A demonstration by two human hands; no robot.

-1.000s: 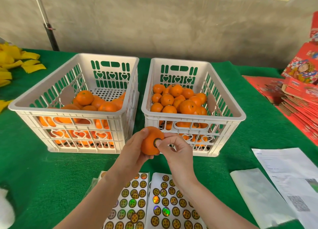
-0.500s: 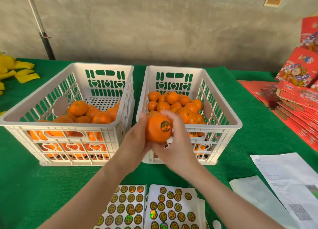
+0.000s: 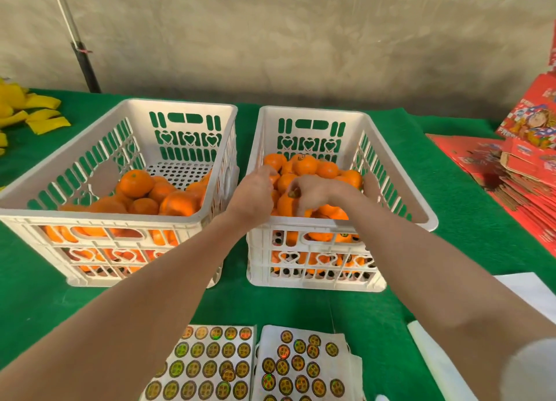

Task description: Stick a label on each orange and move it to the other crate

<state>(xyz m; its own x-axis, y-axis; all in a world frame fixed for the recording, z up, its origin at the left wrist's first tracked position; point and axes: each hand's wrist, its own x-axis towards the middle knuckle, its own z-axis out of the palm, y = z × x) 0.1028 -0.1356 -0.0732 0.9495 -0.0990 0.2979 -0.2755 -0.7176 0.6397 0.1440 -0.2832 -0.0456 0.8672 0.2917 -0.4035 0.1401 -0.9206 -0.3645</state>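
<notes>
Green felt tabletop [image 3: 301, 307], noted. Your right hand [image 3: 313, 191] grips the round labelled orange [image 3: 284, 205] inside the right-hand white slotted plastic crate [image 3: 313, 110]. Your left hand [image 3: 254, 190] sits just beside it, and its grip cannot be told. The next fruit likely lies leftward, in the left-hand white slotted plastic crate [image 3: 180, 102], nearer that hand.

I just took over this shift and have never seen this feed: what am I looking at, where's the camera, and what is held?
No machine here: a person works bare-handed. The one picture comes from a camera worn on their head, looking down. On the green cloth stand a left crate and a right crate, both holding oranges, with sticker sheets nearest the person. Both hands reach into the right crate. The right hand grips a labelled orange; the left hand lies beside it, its grip unclear.
</notes>
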